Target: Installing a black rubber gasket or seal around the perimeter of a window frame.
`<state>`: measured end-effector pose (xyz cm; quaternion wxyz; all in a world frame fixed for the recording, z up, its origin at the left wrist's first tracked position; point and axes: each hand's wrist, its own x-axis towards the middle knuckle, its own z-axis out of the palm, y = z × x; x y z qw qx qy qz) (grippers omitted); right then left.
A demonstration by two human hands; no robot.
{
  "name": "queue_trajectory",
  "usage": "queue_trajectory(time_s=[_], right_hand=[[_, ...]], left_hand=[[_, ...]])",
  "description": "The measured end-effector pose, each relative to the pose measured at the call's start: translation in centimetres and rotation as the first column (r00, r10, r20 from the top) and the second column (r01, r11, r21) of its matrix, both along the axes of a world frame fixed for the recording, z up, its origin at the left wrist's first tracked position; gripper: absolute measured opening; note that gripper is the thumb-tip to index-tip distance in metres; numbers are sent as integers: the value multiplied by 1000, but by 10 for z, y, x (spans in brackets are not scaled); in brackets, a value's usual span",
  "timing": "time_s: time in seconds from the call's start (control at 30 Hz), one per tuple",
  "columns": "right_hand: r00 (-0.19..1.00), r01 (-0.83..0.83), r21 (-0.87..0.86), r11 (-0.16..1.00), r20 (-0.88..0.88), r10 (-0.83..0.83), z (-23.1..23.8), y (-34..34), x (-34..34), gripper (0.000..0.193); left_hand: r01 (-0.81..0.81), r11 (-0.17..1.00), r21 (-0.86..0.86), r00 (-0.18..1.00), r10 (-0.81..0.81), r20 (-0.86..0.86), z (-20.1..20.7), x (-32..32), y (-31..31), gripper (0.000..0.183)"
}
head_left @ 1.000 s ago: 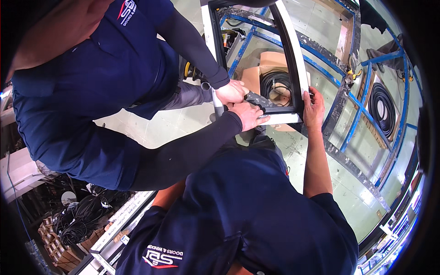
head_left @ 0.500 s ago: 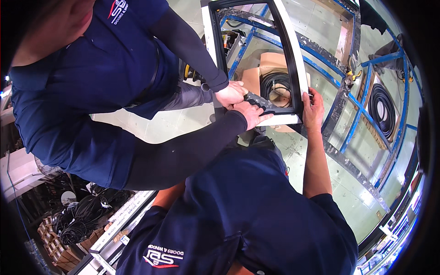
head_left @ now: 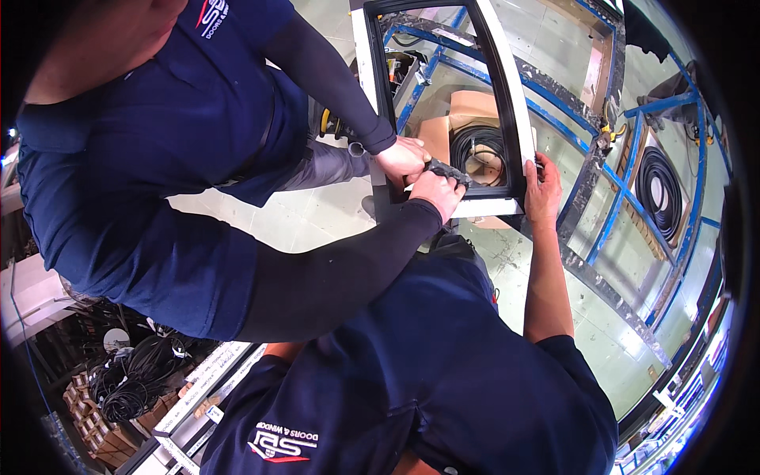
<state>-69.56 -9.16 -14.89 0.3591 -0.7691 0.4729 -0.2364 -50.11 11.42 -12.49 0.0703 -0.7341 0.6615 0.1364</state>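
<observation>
A white window frame (head_left: 518,103) with a black gasket (head_left: 492,71) along its inner edge lies across a workbench before me. My right hand (head_left: 542,188) grips its near right corner, thumb on the face and fingers round the outer side. My left hand is out of sight; only a bit of my left upper arm (head_left: 283,348) shows under a co-worker's sleeve. At the near left corner of the frame are the co-worker's two hands, one (head_left: 402,158) by the corner, the other (head_left: 438,192) closed at a dark mottled piece (head_left: 448,171) I cannot identify.
The co-worker (head_left: 150,142) leans in from the left, one arm crossing in front of me. Blue-edged bench bars (head_left: 554,123) run to the right. Below sits a cardboard box (head_left: 434,136) holding coiled black gasket (head_left: 473,142); another black coil (head_left: 659,190) lies further right. White profiles (head_left: 207,381) are lower left.
The co-worker's nearer hand has gone from flat, spread fingers to a closed grip, and that arm has shifted slightly right. The frame has edged right a little; my right hand keeps its hold.
</observation>
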Motion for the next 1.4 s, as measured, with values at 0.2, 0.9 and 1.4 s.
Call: queue_trajectory(time_s=[0.2,0.9,1.4], right_hand=[[1000,-11,16,1000,-7,11,2,0,3,43],[1000,-19,3,1000,-20,19,0,-2,3,46],[999,-7,42,999,46,5,6,1,4,44]], left_hand=[[214,957,197,977,-209,-45,6,8,-23,29],[-56,917,395,994,90,-69,-2,7,-46,35],[71,897,437,993,-21,-117,0,28,-62,39]])
